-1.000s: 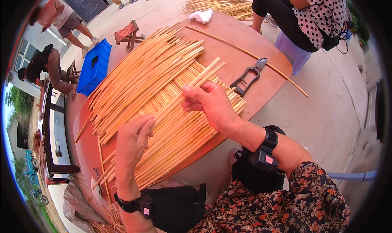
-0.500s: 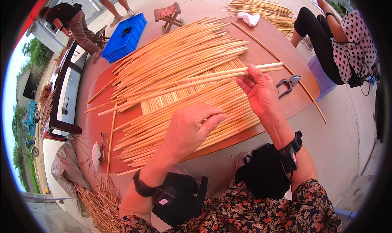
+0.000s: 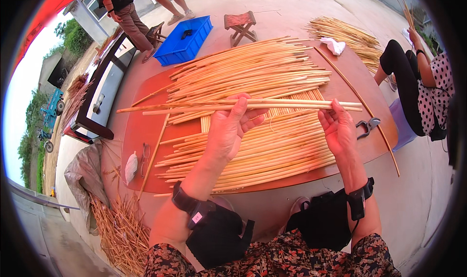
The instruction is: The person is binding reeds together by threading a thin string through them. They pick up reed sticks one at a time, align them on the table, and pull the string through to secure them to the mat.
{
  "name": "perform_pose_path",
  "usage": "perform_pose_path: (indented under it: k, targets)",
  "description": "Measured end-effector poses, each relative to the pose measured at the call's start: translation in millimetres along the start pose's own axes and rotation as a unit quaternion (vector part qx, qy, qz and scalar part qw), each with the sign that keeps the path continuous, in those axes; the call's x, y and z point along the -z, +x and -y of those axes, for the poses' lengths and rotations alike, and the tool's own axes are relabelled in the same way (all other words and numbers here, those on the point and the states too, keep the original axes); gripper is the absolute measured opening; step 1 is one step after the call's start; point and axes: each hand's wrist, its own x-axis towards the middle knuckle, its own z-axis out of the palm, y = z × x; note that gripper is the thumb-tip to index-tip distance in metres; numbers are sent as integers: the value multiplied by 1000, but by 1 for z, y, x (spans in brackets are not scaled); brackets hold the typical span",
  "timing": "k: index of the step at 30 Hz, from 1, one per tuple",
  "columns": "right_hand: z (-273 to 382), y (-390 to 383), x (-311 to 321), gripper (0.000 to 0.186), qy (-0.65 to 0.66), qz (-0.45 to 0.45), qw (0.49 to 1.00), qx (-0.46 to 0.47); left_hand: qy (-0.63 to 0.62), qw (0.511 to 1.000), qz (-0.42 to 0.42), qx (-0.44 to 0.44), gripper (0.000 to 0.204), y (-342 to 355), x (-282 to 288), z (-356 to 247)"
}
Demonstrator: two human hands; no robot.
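A few long pale reed stalks [image 3: 287, 102] lie nearly level between my hands, above the table. My left hand [image 3: 227, 129] grips them near their middle, thumb over them and fingers below. Near their right ends, my right hand [image 3: 339, 131] pinches them between thumb and fingertips. Beneath, a row of stalks [image 3: 248, 70] covers the far side of the reddish table [image 3: 141, 126], and another row [image 3: 262, 155] the near side. Between the rows shows a strip of closely set crosswise stalks [image 3: 312, 95], partly hidden. Pruning shears [image 3: 367, 126] rest just right of my right hand.
One long stick [image 3: 357, 96] slants along the table's right side, near a white cloth [image 3: 333, 46]. Glasses [image 3: 145, 158] lie at the left. Beyond stand a blue crate [image 3: 182, 46] and a folding stool [image 3: 240, 26]. A person [image 3: 428, 82] sits at the right.
My left hand has risen from over the near row and closed around the stalks. My right hand stays at their right end. The whole view has shifted, and the held stalks lie more level.
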Motion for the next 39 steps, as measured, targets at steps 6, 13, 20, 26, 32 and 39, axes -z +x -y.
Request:
perform_pose_path:
  k: [6, 13, 20, 26, 32, 39]
  targets:
    - [-3, 0, -2, 17, -3, 5, 1000, -17, -4, 1000, -4, -5, 22, -2, 3, 0]
    - [1, -3, -1, 22, -27, -31, 999, -35, 5, 1000, -11, 3, 21, -2, 4, -2]
    - [3, 1, 2, 18, -46, -27, 998, -40, 9, 1000, -15, -1, 21, -3, -1, -5]
    - [5, 1, 0, 18, -33, -14, 999, -41, 15, 1000, -22, 3, 20, -2, -4, -7]
    - [6, 0, -1, 20, -30, -3, 999, -33, 1, 1000, -27, 16, 21, 1, 3, -4]
    - [4, -1, -2, 25, -24, 17, 999, -29, 10, 999, -43, 11, 20, 6, 7, -5]
